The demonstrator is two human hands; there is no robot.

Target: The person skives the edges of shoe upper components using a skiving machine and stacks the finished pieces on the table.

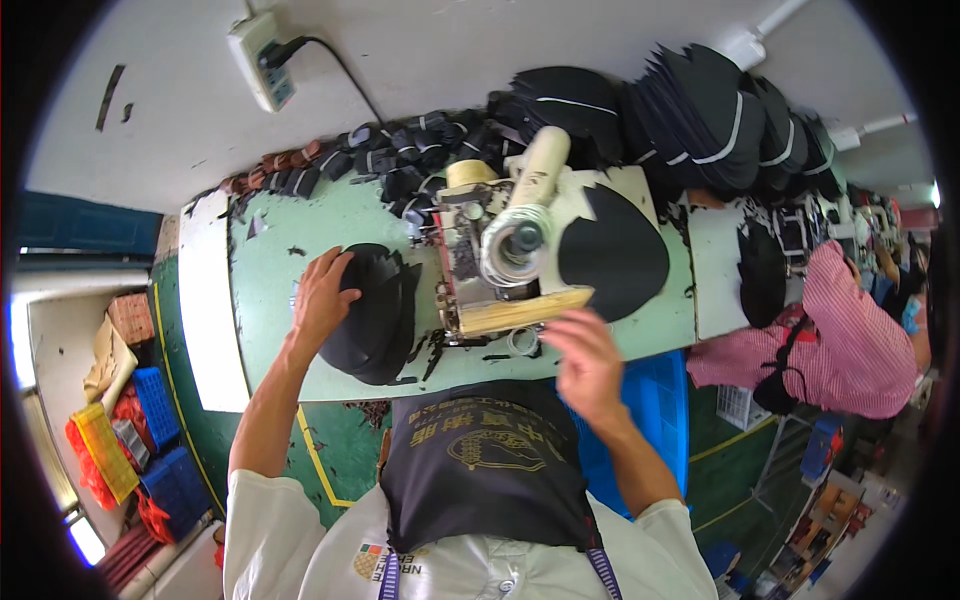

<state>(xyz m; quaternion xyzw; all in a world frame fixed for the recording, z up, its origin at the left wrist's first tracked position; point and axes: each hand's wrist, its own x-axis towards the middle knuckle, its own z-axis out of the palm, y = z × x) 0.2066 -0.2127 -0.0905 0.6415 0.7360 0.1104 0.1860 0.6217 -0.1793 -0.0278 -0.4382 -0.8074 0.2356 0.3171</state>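
Note:
A stack of black curved fabric or leather pieces (375, 325) lies on the pale green table, left of a sewing-type machine (490, 250). My left hand (325, 300) rests on the left edge of this stack, fingers stretched out and thumb apart from them. Close to the right end of a yellowish wooden bar (525, 311) on the machine's front is my right hand (588, 365). Its fingers are loosely bent and apart, with nothing visible in them. Right of the machine, another black rounded piece (615, 255) lies flat.
Tied bundles of black pieces (700, 120) line the back of the table (270, 230), with smaller dark bundles (375, 150) beside them. A blue bin (655, 410) stands below the front edge. A person in a striped top (840, 345) is at the right. Crates (155, 405) stand at the left.

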